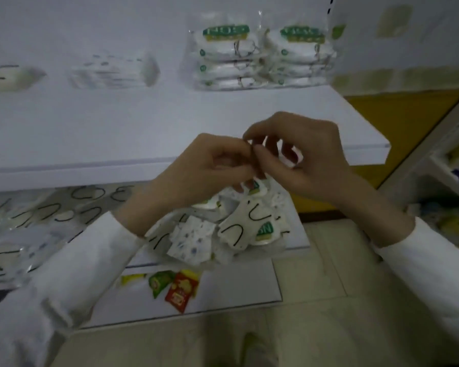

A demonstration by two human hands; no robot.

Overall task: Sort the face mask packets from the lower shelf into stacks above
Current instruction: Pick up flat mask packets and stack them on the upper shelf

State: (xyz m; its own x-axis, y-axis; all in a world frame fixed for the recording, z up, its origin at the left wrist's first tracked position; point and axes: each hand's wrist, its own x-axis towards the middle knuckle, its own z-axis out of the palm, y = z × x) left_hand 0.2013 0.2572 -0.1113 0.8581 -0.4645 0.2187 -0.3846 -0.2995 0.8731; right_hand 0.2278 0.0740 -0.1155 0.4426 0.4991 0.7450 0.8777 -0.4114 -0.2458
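Pinching packets (239, 226) that hang lengthwise down: left hand (204, 168), right hand (302, 157).

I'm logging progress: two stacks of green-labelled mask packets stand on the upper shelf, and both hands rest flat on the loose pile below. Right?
Not quite. The head view shows the left hand and right hand raised above the loose pile, fingertips pinching a small dark item between them. The two stacks do stand on the upper shelf.
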